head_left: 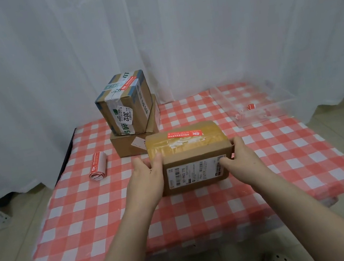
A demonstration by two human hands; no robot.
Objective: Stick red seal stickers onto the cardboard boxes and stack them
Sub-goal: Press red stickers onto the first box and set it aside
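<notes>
Cardboard box (190,157) is clamped between both hands at table (286,156) centre, red seal sticker (185,133) seen along its far top edge. Left hand (146,178) is pressed flat on its left end, thumb on top; right hand (241,156) is wrapped round the right end, fingers over the label (196,170). Label print is too small to read. Just behind-left of the box, two stacked boxes (130,114) are partly hidden by it. Sticker roll (97,165) lies left; clear tray (253,102), blurred, sits behind-right.
</notes>
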